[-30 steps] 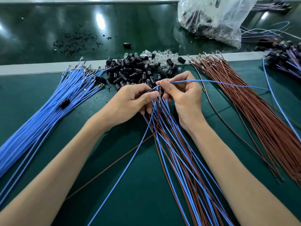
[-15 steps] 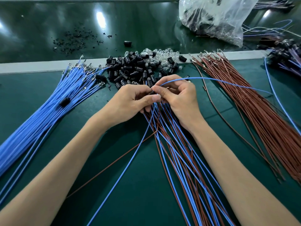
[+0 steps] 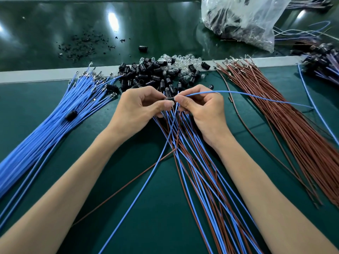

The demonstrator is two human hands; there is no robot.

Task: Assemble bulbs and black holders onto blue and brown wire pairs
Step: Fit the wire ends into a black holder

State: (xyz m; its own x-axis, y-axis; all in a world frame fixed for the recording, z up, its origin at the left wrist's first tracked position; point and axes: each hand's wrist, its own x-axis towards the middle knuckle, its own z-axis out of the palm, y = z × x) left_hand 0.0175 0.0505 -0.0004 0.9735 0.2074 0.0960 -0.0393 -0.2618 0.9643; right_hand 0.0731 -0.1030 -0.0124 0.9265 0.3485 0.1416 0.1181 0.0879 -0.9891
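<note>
Black holder (image 3: pixel 169 98) is pinched by the left grip (image 3: pixel 139 107); the right grip (image 3: pixel 201 109), at 3 o'clock, pinches a blue wire (image 3: pixel 229 92).

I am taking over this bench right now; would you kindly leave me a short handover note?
The left hand pinches a black holder. The right hand pinches a blue wire, its end at the holder; whether it is seated cannot be told.
Loose blue wires lie on the left, brown wires on the right, the holder pile and clear bulbs beyond the hands.
Done, it seems: a fan of paired wires under the wrists.
Left: finish this one, then work through both loose bundles.
</note>
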